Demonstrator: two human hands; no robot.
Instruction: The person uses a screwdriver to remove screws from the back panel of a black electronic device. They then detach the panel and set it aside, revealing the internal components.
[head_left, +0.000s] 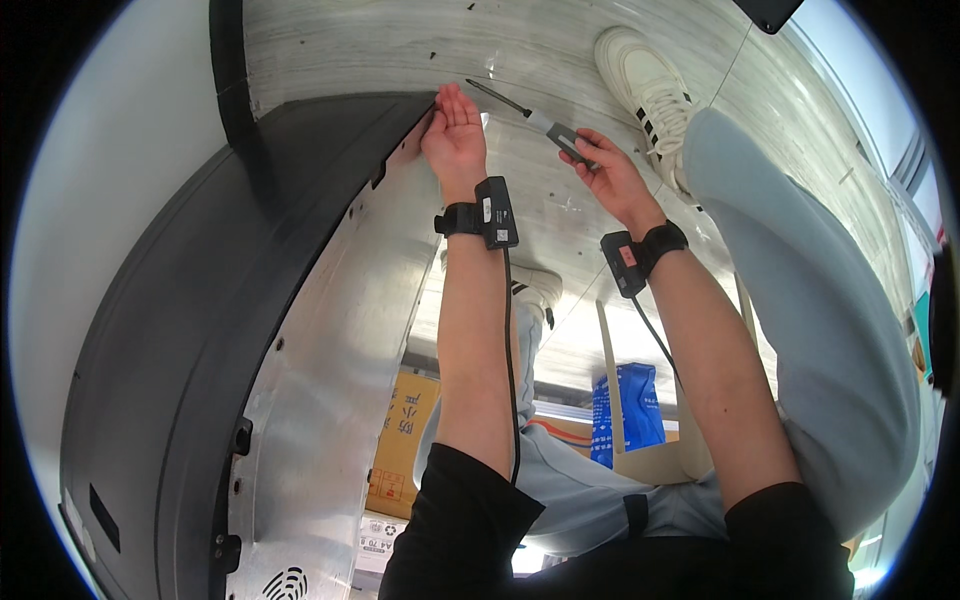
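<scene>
My right hand (612,172) grips a screwdriver (562,137) by its grey handle. The long shaft points up and to the left, its tip just beyond my left fingers. My left hand (456,130) is turned palm up with its fingers stretched out, against the far corner of a large black panel (220,260). Along that panel's right side runs a bare silver metal sheet (310,370) with small holes and black tabs at the seam. Whether anything lies under the left fingers is hidden.
Strapped to my wrists are a black device (497,213) and another black device (624,264), both cabled. My white shoe (645,90) rests on the pale floor (380,50), where small dark bits lie. Behind my arms are a cardboard box (402,440) and a blue bag (628,410).
</scene>
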